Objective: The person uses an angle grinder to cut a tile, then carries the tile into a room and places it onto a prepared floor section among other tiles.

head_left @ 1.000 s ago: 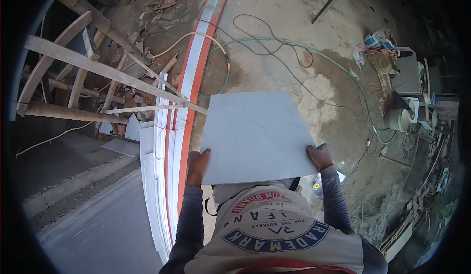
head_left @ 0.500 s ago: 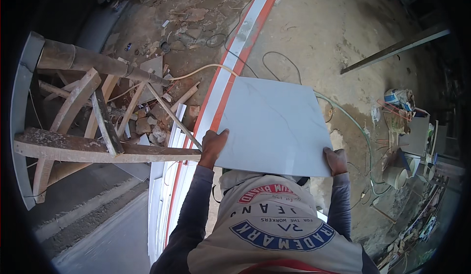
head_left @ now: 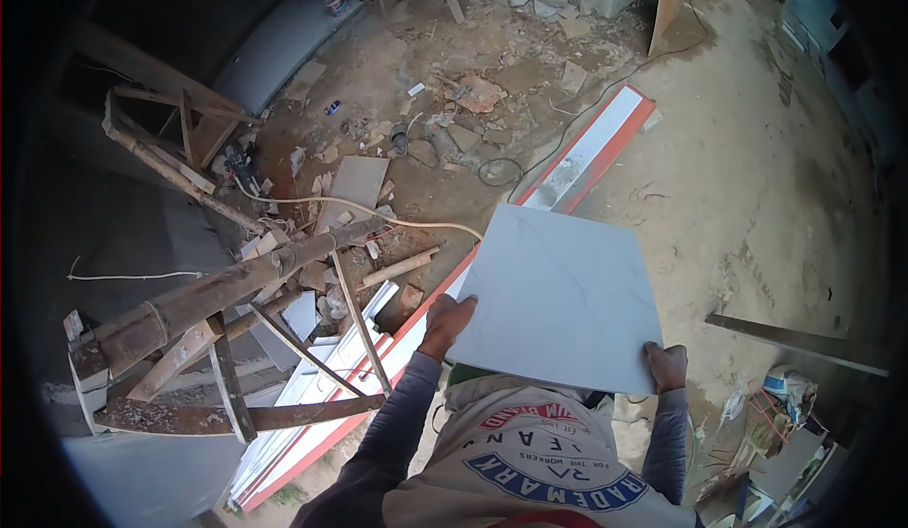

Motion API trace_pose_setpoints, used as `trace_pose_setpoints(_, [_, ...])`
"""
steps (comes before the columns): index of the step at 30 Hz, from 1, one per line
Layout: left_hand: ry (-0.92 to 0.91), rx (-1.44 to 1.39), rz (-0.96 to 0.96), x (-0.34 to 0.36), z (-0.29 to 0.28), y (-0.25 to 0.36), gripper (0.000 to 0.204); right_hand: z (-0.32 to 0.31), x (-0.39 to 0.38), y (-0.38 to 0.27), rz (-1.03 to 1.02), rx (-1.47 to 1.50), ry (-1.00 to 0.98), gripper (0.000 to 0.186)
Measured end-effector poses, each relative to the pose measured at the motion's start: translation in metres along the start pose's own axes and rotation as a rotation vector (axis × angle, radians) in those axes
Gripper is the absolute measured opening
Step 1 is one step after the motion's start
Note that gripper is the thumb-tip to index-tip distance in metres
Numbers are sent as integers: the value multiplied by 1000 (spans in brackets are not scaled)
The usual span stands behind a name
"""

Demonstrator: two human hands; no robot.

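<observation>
Tile w/ faint grey marbling (head_left: 563, 301) is hanging just ahead of the wearer's printed shirt (head_left: 544, 438), held up off the ground, nr the scene's centre. L hand (head_left: 446, 325) is grasping its left edge, R hand (head_left: 667, 367) its right edge at the near corner, thumbs on top; fingers underneath aren't showing. Step in hand is looking like a two-handed carry; next move is prob. calling for a firm, even grip, plus care re: footing & clearance on the left. Beyond, a long red-edged white strip (head_left: 591, 145) is lying on the ground, running near left to far right, passing under the tile in view. Timber frame (head_left: 175, 419) & bamboo pole (head_left: 218, 290) are crowding the left; tan hose (head_left: 378, 214) is snaking between. Sack (head_left: 790, 391) is sitting nr right. Re: writing, shirt is bearing red, black & blue lettering; tile face isn't showing any.
</observation>
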State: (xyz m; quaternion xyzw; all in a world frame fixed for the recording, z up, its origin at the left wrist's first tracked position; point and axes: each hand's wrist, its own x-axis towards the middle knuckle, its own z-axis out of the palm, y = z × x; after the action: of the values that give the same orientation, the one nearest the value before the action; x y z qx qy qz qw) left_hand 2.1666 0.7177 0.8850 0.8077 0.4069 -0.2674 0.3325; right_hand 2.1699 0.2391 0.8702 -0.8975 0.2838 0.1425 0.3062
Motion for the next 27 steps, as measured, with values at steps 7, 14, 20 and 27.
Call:
trace_pose_setpoints(7, [42, -148, -54, 43, -61, 90, 65, -33, 150, -162, -105, 24, -166, 40])
trace_pose_setpoints(14, [156, -261, -53, 126, -128, 101, 64, 16, 234, -363, -289, -74, -365, 49])
trace_pose_setpoints(20, [260, -229, 68, 304, -190, 69, 62, 134, 287, -535, -485, -236, -361, 49])
trace_pose_setpoints(27, [226, -527, -16, 495, -344, 62, 56, 279, 327, -799, -671, -137, -558, 64])
